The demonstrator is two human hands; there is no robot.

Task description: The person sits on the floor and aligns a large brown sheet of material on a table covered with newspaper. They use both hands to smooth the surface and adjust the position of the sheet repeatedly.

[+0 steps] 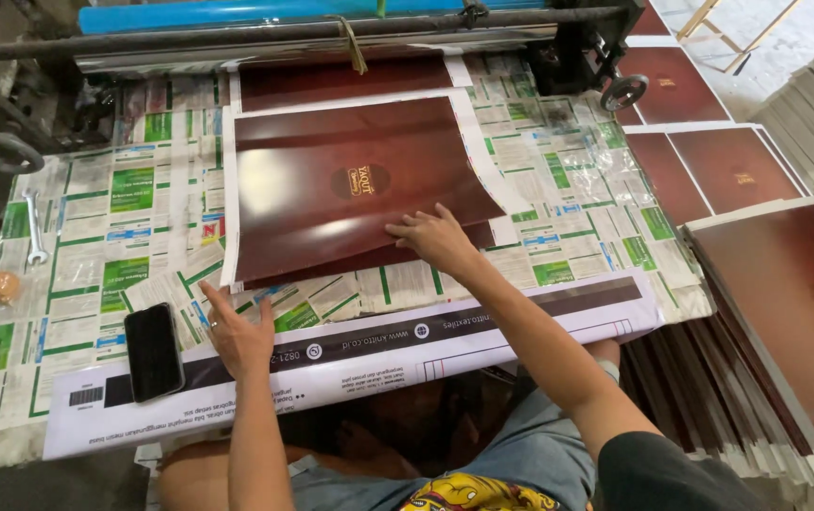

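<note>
1. The glossy dark-brown printed sheet with a white border (pixel 331 180) lies flat on the newspaper-covered table (pixel 95 246), just below the laminating roller with blue film (pixel 265 14) at 12 o'clock.
2. The right hand (pixel 437 238), fingers spread flat, presses the sheet's near edge at 5 o'clock.
3. The left hand (pixel 236 336), open and flat, rests at 7 o'clock beside the black phone (pixel 153 350).
4. Judged risk: uneven one-handed pressure could skew or crease the sheet; the phone could be knocked by the left hand.
</note>
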